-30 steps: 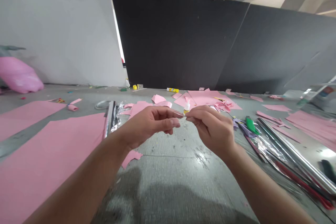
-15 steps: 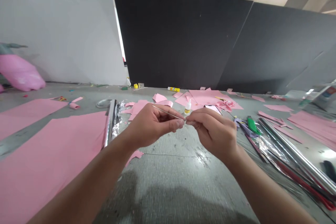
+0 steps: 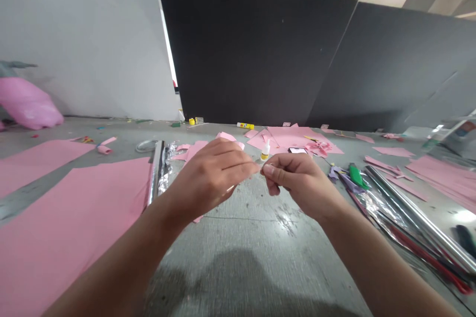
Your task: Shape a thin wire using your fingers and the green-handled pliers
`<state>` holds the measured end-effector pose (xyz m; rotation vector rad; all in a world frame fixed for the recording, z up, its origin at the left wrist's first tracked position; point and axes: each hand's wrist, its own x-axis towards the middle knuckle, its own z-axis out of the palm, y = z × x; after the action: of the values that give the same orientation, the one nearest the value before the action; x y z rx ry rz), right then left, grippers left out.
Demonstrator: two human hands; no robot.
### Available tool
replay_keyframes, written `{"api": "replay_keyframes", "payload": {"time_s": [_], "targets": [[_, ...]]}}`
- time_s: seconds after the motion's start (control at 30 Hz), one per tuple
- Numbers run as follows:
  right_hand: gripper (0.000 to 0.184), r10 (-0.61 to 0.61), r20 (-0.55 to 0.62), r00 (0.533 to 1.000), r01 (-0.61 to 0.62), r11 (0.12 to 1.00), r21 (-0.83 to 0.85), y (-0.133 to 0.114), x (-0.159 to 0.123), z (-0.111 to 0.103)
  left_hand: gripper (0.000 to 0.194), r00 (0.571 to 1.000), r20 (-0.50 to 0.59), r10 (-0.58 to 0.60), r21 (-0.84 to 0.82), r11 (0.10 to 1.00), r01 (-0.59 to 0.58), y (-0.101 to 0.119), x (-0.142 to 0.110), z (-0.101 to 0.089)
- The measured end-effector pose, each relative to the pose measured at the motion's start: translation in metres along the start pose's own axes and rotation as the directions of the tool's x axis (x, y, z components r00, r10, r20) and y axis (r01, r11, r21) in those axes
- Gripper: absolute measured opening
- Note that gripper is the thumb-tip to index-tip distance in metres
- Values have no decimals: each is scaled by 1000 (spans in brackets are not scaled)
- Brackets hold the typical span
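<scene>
"Over the concrete floor (image 3: 238,267), where are the hands?"

"Mid-scene, close together: the left hand (image 3: 210,178) is curled closed, and the right hand (image 3: 301,181) pinches, thumb against fingers, their fingertips nearly meeting."

"Gripping what?"

"I can't tell; anything between those fingers is hidden or too thin to make out."

"What's nearest?"

"A small glue bottle (image 3: 265,151) stands upright just beyond them, near a phone (image 3: 297,150) lying on pink paper (image 3: 288,136). Further left, a large pink sheet (image 3: 67,218) lies beside silver foil (image 3: 159,173)."
</scene>
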<state>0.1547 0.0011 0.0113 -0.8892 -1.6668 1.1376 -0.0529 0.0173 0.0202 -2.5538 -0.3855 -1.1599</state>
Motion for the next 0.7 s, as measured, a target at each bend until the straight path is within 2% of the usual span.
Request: {"api": "replay_keyframes", "payload": {"time_s": [0.07,0.1,0.13,0.17,0.2,0.23,0.27,0.3,0.33,0.37,0.4,0.43,0.47,0.57,0.7], "targets": [[19,-160,-123,979,147,983,-107,1,1,-1,24,985,-122,-124,81,988,134,1,1,3],[15,-256,-191,948,219,956,-194,1,1,-2,21,949,-216,-230,102,961,256,2,2,4],[11,-352,-241,904,278,915,-292,1,1,-2,17,879,-308,-365,76,911,405,3,3,4],[10,-442,-267,856,324,862,-390,0,1,-3,13,774,-363,-518,-17,835,550,3,4,4],[9,-525,-270,807,362,801,-477,0,0,-3,10,656,-343,-672,-176,732,658,4,4,4],[10,-595,-254,762,395,739,-546,0,0,-4,10,552,-225,-803,-371,595,713,3,5,4],[11,-651,-228,725,425,682,-596,-1,0,-4,15,489,-25,-872,-549,421,722,3,4,3],[12,-691,-195,697,453,634,-627,0,0,-4,21,476,195,-858,-671,237,702,2,4,2],[13,-718,-157,678,482,596,-643,0,0,-5,26,501,374,-780,-732,84,676,1,3,2],[13,-736,-117,667,510,565,-648,1,0,-5,29,542,488,-684,-753,-16,658,1,2,1],[14,-746,-74,661,536,540,-649,2,1,-5,29,578,544,-608,-757,-58,651,1,1,1],[14,-753,-32,657,560,516,-648,3,0,-6,27,605,561,-564,-754,-48,655,1,1,1],[15,-758,8,652,581,493,-647,3,0,-6,23,624,560,-545,-746,-2,666,1,1,1],[17,-763,95,639,614,432,-660,5,0,-6,14,643,506,-575,-685,185,705,4,3,0],[17,-755,123,645,607,408,-682,5,-1,-5,11,693,404,-597,-615,383,689,7,8,-1]]}}
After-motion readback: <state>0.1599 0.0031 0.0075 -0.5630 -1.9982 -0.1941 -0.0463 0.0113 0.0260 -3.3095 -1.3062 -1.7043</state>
